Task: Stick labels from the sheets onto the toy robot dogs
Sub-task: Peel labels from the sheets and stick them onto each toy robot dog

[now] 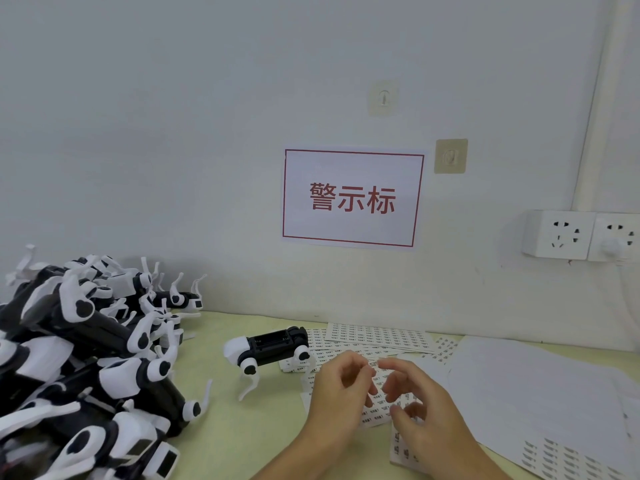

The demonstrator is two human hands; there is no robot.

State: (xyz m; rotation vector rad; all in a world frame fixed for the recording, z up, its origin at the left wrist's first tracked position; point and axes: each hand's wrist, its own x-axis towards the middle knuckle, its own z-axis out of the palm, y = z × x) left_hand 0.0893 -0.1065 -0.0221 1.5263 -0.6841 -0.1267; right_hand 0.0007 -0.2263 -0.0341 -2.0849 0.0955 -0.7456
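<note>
Two hands meet over the label sheets, fingertips pinching at something small.

The left hand (341, 386) and right hand (415, 403) hover with curled fingers just above a label sheet (377, 407) on the bench (242, 427); each grip is narrow, thumb and forefinger drawn close, and whether a label sits between them is too small to tell. Just left of the hands, a single toy robot dog (270, 351) lies on its side, touching the sheets' edge. Behind the hands more label sheets (377, 336) fan out; right of them lie blank backing sheets (519, 386). Far left of the hands sits a heap of toy robot dogs (86, 358). On the wall above the hands hangs a red-bordered sign (353, 199), a socket (561, 233) to its right.
</note>
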